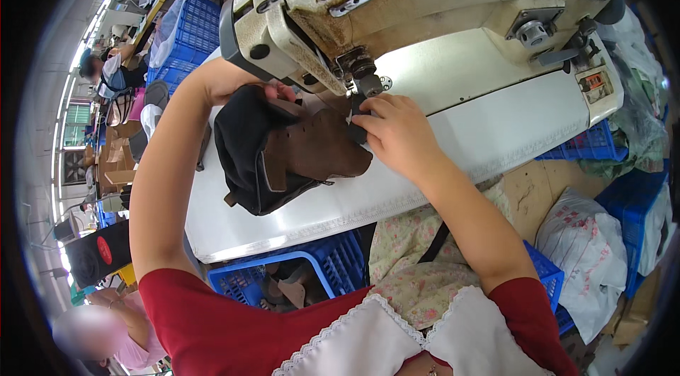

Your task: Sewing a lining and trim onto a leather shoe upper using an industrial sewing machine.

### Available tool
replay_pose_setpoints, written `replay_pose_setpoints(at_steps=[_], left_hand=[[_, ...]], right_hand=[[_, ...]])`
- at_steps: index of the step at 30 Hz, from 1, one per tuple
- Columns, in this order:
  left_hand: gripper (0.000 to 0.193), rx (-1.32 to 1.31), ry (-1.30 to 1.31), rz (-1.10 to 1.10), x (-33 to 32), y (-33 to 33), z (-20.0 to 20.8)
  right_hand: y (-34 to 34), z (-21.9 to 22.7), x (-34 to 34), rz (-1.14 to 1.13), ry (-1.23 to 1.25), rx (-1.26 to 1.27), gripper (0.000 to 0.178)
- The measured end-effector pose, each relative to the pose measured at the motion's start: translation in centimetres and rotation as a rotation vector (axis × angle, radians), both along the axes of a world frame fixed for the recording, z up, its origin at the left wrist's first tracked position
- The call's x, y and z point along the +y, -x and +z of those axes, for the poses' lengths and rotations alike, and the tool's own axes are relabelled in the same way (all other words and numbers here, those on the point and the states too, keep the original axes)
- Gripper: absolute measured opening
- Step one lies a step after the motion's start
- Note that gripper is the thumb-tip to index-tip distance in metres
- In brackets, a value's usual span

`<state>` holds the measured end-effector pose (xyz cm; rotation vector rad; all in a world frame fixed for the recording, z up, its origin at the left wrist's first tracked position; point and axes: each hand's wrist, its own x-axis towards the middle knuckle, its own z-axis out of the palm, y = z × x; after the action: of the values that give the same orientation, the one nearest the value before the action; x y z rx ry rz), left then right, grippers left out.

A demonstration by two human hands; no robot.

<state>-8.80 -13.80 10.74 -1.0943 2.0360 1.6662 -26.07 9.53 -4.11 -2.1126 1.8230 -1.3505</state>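
A half-made black fabric and brown leather bag (312, 148) lies on the white bed of an industrial sewing machine (425, 8), its right edge close by the needle area. My left hand (282, 91) reaches around the far side of the bag. Its fingers curl over the bag's back edge, and the bag and machine head hide most of that hand. By the presser foot (354, 93), my right hand (400, 132) pinches a small dark strip (356, 134) at the bag's right edge. The exact stitching point is hidden by the fingers and foot.
Below the table's near edge stands a blue basket (333, 266) with brown and dark pieces inside. Blue crates (191, 29) stand at the far left. A white plastic sack (584, 259) and more blue crates are at the right. Other people (117, 75) sit along the left.
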Motion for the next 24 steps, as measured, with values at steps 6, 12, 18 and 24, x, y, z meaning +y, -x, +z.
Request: replay_pose_setpoints(at_steps=[6,12,18,24], left_hand=[[0.024,0.224,0.26,-0.043,-0.9,4.5,-2.2],[0.024,0.178,0.353,-0.143,0.1,2.8,-2.5],[0.023,-0.115,0.218,-0.365,2.9,-0.2,-3.5],[0.023,-0.163,0.281,-0.286,2.1,-1.0,-4.9]], right_hand=[[0.1,0.2,0.1,0.003,-0.019,-0.011,0.027],[0.2,0.2,0.0,0.006,-0.062,-0.018,0.023],[0.3,0.2,0.1,0.006,-0.051,-0.085,0.028],[0.3,0.7,0.2,0.001,-0.071,-0.069,0.023]])
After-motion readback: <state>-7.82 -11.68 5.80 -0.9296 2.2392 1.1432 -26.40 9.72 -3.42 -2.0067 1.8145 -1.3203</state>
